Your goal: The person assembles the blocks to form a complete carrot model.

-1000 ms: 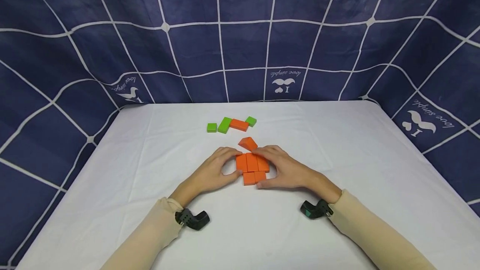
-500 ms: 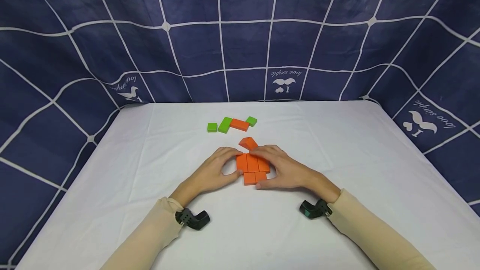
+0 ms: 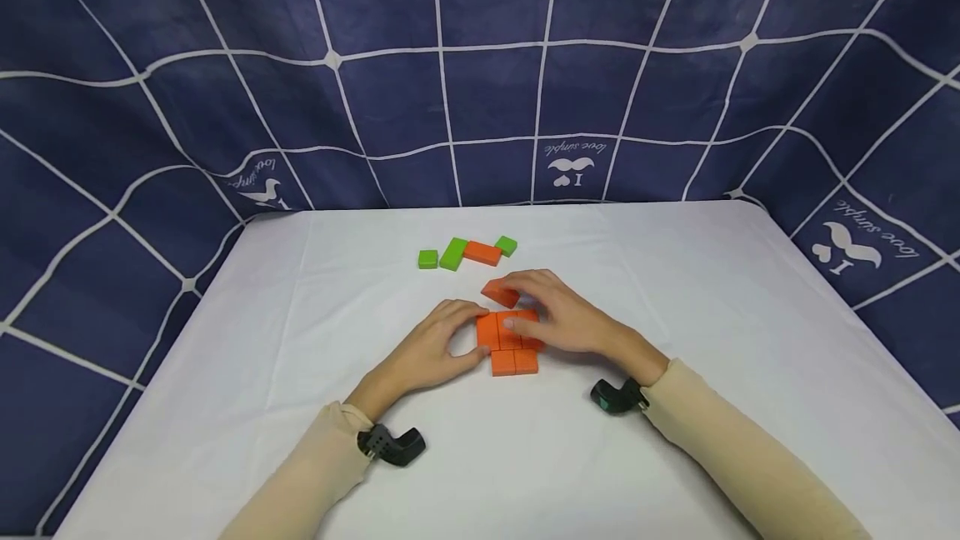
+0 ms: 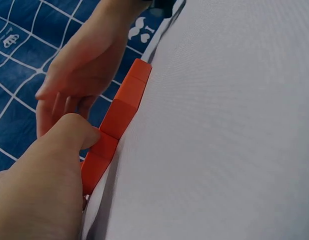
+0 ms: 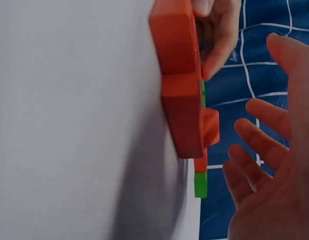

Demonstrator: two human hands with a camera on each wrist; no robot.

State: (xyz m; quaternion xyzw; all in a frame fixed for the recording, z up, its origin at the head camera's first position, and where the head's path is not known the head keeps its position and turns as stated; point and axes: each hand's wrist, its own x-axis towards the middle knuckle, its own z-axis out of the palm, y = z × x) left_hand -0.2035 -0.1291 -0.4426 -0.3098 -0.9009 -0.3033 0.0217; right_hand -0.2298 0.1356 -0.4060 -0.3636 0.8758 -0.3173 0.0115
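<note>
In the head view, orange blocks lie together on the white table: an upper row of three, with the left orange block (image 3: 487,330) at its end, and a lower pair (image 3: 503,363) against its near side. My left hand (image 3: 426,350) pinches the left orange block between thumb and fingers at its near and far edges. Over the row's right part hovers my right hand (image 3: 572,317), partly hiding it. Its fingertips are by a wedge-shaped orange block (image 3: 497,293) just beyond the row. The right wrist view shows the right hand (image 5: 274,170) with spread fingers, holding nothing.
Farther back lie a small green block (image 3: 427,259), a longer green block (image 3: 453,254), an orange rectangular block (image 3: 482,253) and another small green block (image 3: 507,246). A dark blue curtain (image 3: 390,98) with white lines stands behind the white tabletop (image 3: 660,273).
My right hand has left the right side of the orange blocks and moved up and away, toward the wedge-shaped block. The left hand stays at the left block.
</note>
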